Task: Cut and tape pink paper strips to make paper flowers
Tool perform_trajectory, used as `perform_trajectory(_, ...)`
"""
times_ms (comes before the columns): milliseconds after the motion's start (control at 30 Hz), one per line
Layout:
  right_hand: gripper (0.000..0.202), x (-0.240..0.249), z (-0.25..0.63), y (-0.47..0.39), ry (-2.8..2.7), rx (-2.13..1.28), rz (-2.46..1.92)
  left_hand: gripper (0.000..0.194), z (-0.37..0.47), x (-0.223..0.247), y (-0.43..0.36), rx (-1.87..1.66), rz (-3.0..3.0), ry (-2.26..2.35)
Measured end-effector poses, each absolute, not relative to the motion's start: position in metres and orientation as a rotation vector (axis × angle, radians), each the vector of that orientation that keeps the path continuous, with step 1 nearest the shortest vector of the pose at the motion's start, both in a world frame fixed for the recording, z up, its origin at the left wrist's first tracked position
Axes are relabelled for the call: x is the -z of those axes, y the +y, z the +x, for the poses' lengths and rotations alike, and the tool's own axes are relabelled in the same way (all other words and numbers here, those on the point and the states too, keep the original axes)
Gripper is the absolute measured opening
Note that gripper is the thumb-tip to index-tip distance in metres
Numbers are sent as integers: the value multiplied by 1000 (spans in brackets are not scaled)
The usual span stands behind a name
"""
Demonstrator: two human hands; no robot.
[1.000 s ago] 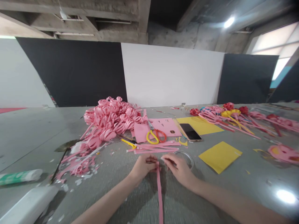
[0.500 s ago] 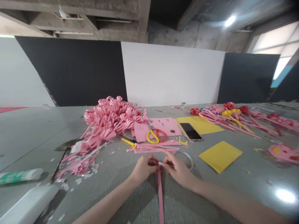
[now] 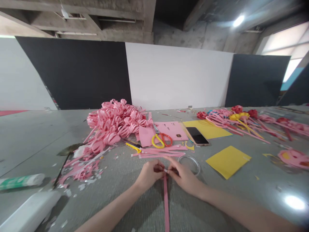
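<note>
A long pink paper strip [image 3: 166, 203] runs from between my hands down to the bottom edge of the view. Its upper, whitish end is pinched by my left hand [image 3: 151, 173] and my right hand [image 3: 182, 176], whose fingertips nearly meet. Several pink strips [image 3: 161, 151] lie just beyond my fingers. Behind these, scissors [image 3: 162, 140] with one yellow and one red handle rest on pink paper [image 3: 145, 136]. A clear tape ring [image 3: 196, 164] lies flat right beside my right hand.
A large heap of pink paper loops [image 3: 116, 120] stands at the back left. Further items are a phone [image 3: 197, 136], yellow paper [image 3: 228, 162], a yellow-handled cutter [image 3: 133, 147], a glue tube [image 3: 21, 182], a white box [image 3: 30, 211] and paper flowers [image 3: 238, 117] at the right.
My right fingertips have moved slightly left, closer to my left hand, and less of the strip's whitish end shows between them.
</note>
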State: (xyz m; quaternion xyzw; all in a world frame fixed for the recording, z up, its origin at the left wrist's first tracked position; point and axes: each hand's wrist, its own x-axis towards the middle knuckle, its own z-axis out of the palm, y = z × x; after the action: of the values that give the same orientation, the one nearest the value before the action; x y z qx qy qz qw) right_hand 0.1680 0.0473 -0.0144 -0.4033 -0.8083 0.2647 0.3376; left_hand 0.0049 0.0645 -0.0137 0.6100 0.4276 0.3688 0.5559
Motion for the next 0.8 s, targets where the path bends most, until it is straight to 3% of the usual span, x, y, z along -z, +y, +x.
perform_trajectory(800, 38, 18, 168, 48, -2096, -654, -1066, 13, 4, 15, 66, -829, 1619, 1008)
